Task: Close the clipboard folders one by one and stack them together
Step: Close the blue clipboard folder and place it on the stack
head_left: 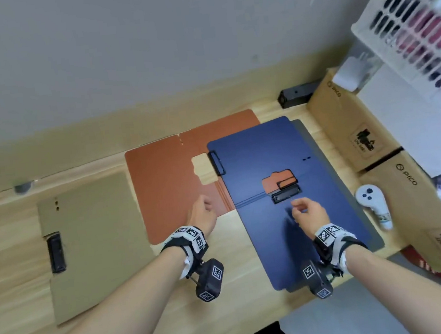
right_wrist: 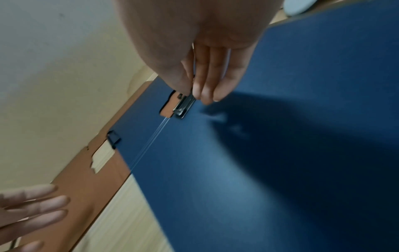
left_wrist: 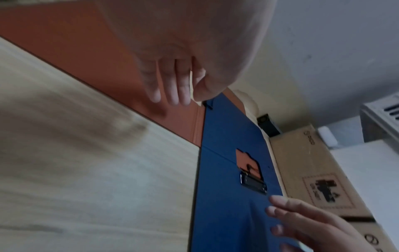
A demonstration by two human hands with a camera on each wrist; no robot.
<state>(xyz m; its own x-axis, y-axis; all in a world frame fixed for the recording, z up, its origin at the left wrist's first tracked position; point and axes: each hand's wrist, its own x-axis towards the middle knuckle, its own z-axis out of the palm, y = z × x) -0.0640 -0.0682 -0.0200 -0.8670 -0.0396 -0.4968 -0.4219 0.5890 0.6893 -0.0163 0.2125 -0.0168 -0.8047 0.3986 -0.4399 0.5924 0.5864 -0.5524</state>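
A blue clipboard folder [head_left: 288, 235] lies open flat at the right, its metal clip [head_left: 285, 194] at mid-length. It overlaps the right part of an open orange folder [head_left: 172, 182]. A closed tan folder [head_left: 92, 243] with a black clip [head_left: 56, 254] lies at the left. My left hand [head_left: 203, 214] hovers over the orange folder's near right part [left_wrist: 86, 59] with straight fingers [left_wrist: 172, 88], holding nothing. My right hand [head_left: 305, 209] is over the blue folder [right_wrist: 237, 170], fingertips [right_wrist: 205, 92] just in front of the clip [right_wrist: 183, 105], empty.
Cardboard boxes [head_left: 350, 127] line the table's right side, with a white controller [head_left: 373, 203] beside the blue folder. A white basket [head_left: 416, 26] stands at the far right and a black device [head_left: 296, 95] at the back. A grey sheet edge [head_left: 308, 137] shows under the blue folder.
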